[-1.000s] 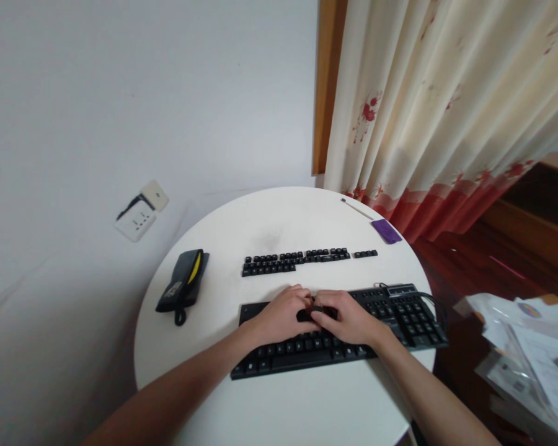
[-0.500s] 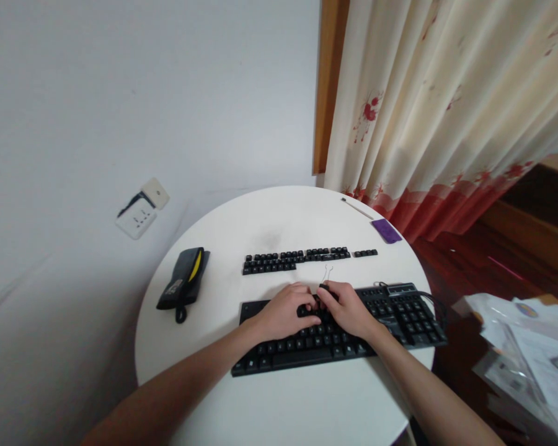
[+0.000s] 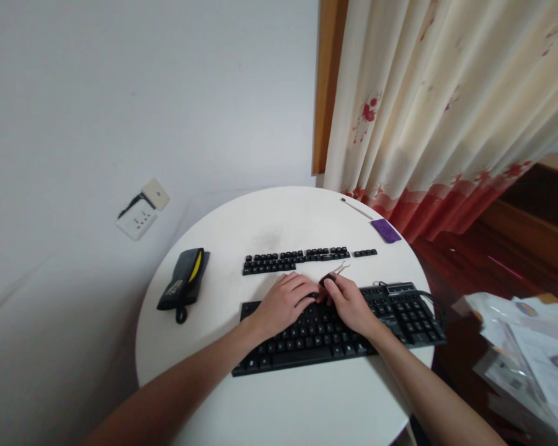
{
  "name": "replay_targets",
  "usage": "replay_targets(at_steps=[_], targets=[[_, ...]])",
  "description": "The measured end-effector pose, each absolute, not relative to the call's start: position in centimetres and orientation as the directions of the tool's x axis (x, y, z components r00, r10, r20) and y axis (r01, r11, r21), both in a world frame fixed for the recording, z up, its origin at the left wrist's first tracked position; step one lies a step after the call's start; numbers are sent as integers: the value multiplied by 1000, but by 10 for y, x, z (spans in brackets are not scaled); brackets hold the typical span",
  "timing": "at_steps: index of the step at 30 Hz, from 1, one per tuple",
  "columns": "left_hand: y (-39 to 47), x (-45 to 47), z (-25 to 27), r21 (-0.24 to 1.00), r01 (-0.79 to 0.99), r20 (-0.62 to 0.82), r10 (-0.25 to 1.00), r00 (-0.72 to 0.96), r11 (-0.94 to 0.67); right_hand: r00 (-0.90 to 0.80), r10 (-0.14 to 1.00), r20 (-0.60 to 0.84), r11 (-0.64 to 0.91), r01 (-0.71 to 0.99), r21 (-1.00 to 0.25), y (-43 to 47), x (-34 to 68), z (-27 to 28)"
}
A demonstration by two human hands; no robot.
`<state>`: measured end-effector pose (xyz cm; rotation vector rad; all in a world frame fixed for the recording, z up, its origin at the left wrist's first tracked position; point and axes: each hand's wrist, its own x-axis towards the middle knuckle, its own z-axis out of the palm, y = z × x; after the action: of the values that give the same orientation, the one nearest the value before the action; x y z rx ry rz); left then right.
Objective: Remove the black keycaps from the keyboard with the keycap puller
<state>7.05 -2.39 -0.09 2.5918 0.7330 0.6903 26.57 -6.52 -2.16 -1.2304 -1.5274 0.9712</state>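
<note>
A black keyboard point(image 3: 302, 357) lies across the front of the white round table. Over its upper middle, my right hand point(image 3: 352, 305) is closed round a keycap puller point(image 3: 327, 279); the puller's thin wire prongs point up and to the right. My left hand point(image 3: 283, 303) hovers above the keyboard's upper left part, fingertips pinched together beside the right fingers. A small dark bit shows at the left fingertips, too small to name. Beyond the hands, removed black keycaps point(image 3: 270, 266) are lined up in rows, with a short separate row point(image 3: 365, 253) to their right.
A black pouch with a yellow stripe point(image 3: 181, 282) lies at the table's left. A thin brush point(image 3: 357, 209) and a purple cloth point(image 3: 385, 231) are at the back right. The keyboard's cable point(image 3: 434, 303) bunches at its right end. Wall and curtain point(image 3: 400, 124) stand behind.
The keycap puller has tipped, its prongs swinging to the right. My left fingers have risen from among the keys and now meet the right fingers.
</note>
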Motion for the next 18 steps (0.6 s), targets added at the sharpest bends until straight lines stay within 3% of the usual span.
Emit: replay_targets(at_steps=[8,18], targets=[[-27,69,2,323,404,403,511,759,-856,-72,971,229,240,360,-902,-68,266,-18],[-30,70,1,444,331,413,518,749,-833,-109,960,257,279,370,-886,-71,264,-12]])
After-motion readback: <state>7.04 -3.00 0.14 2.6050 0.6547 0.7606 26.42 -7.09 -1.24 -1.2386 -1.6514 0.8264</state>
